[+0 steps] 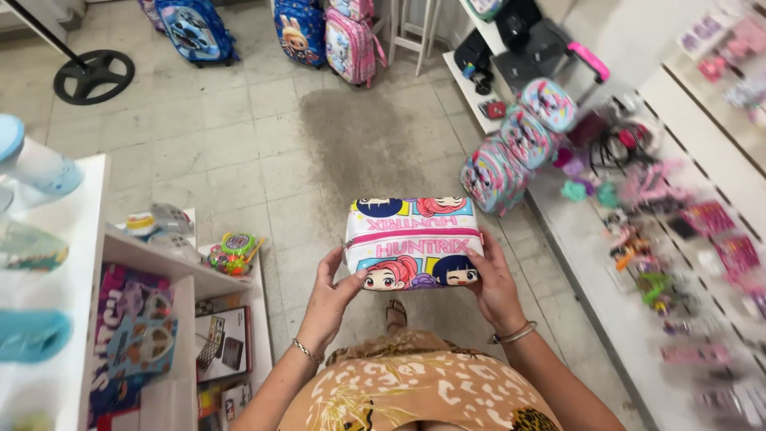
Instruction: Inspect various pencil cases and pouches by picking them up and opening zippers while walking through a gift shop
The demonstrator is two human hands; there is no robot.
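1. My left hand [331, 291] and right hand [493, 289] are apart, each clamped on one short end of a pencil case [412, 243], which I hold out in front of my waist above the tiled floor [239, 136].
2. The pencil case is a soft rectangular pouch in white and pink, printed with cartoon girls' faces. Its long axis runs left to right across my view, its broad printed side faces up at me, and part of the print reads upside down from where I stand. It appears closed, so I cannot tell what is inside.
3. Just to my right, three round patterned pouches [519, 144] stand in a row at the near end of a white display shelf [606, 263], with hair accessories [638, 199] spread beside them.
4. To my left, a white shelving unit [120, 247] holds toys [231, 254] and boxed games [222, 343].
5. Well ahead, children's trolley backpacks [319, 32] stand on the floor.
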